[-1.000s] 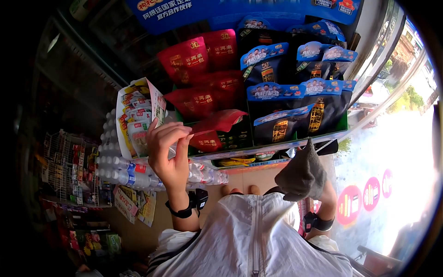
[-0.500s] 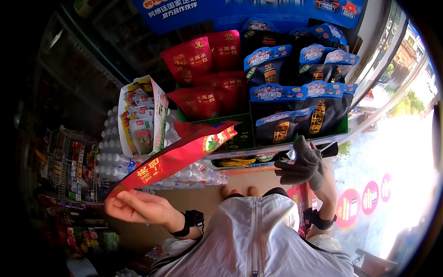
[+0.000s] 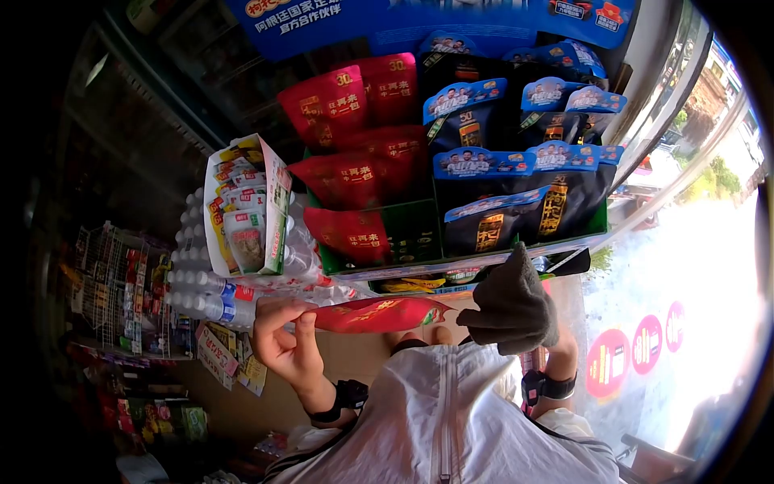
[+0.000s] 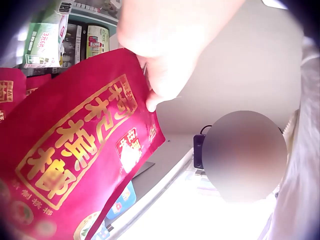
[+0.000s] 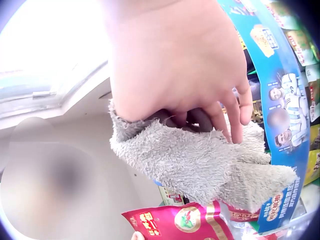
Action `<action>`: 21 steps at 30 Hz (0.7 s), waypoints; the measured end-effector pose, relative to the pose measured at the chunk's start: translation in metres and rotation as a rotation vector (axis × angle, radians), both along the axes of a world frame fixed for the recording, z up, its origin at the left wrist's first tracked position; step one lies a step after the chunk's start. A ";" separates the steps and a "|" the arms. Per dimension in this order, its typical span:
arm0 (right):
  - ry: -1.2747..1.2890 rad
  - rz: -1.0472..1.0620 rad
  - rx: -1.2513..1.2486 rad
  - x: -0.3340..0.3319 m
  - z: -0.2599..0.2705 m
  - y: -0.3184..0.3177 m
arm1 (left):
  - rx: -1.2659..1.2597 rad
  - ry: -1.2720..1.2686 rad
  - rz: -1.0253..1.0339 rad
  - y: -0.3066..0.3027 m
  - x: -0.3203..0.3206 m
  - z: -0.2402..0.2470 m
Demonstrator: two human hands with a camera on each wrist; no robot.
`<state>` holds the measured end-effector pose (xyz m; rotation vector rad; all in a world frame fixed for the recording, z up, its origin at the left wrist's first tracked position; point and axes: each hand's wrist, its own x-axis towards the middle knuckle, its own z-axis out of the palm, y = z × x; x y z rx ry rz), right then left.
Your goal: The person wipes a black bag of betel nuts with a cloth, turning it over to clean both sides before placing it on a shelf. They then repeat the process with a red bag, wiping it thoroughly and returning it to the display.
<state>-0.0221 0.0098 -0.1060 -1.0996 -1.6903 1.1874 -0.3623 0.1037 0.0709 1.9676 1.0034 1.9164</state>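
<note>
My left hand (image 3: 289,345) pinches one end of a red packet (image 3: 375,315), held nearly flat in front of the display box. In the left wrist view the packet (image 4: 80,145) shows gold characters, and my thumb and fingers (image 4: 159,80) grip its edge. My right hand (image 5: 185,65) holds a grey fluffy cloth (image 5: 185,160), which hangs over and below the fingers. In the head view the cloth (image 3: 509,306) is just right of the packet's far end; whether they touch, I cannot tell. One red packet (image 3: 348,235) stands in the front left compartment.
The green display box (image 3: 419,234) holds several red packets (image 3: 355,169) at left and black-and-blue packets (image 3: 488,226) at right. A white carton of small packs (image 3: 282,206) stands left of it, above wrapped water bottles (image 3: 210,294). A wire rack (image 3: 121,282) is further left.
The left hand first pulled the red packet out toward the lower left, then brought it back right, close to the cloth. The right hand with the cloth has shifted slightly left and turned.
</note>
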 end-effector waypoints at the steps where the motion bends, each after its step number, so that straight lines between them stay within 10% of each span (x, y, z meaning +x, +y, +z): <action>1: 0.017 -0.041 -0.033 -0.001 0.006 -0.003 | -0.012 0.017 -0.016 0.001 0.001 0.001; 21: 0.229 -0.381 0.077 -0.091 0.074 0.032 | -0.269 -0.225 -0.440 -0.007 0.041 -0.010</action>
